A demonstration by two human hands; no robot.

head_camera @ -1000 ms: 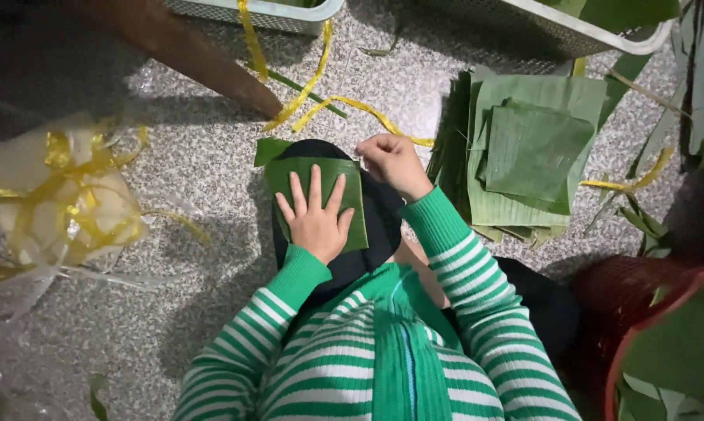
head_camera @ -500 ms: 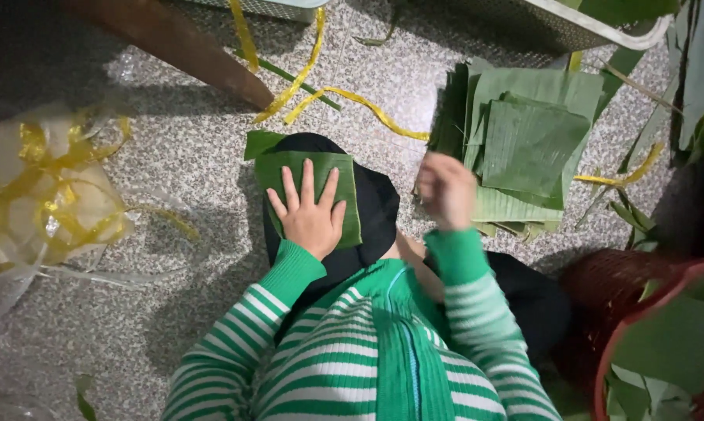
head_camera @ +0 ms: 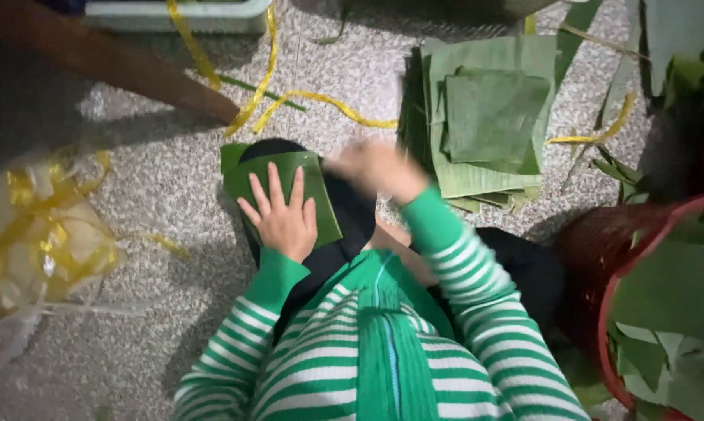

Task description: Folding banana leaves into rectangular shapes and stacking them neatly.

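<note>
Leaf square (head_camera: pixel 289 187) lies flat across the knee, pinned under the left hand (head_camera: pixel 283 222), fingers spread wide. Thin, floppy, tear-prone by my read; best lifted at an edge. Right hand (head_camera: pixel 377 168) is blurred, grip unreadable, just beside the leaf stack (head_camera: pixel 488 117) on the speckled floor (head_camera: pixel 149 187).

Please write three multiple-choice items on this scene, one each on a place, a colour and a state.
1. Where does the stack of cut leaves lie?
A. on the floor ahead of the right hand
B. on the person's knee
C. under the left hand

2. What colour are the ribbon strips on the floor?
A. red
B. yellow
C. blue

3. How is the left hand?
A. clenched in a fist
B. lifted clear
C. pressed flat, fingers spread, on a leaf piece

Answers: 1 A, the stack rests on the speckled floor beyond the blurred right hand; 2 B, they show yellow; 3 C, the palm lies open on the leaf.
</note>
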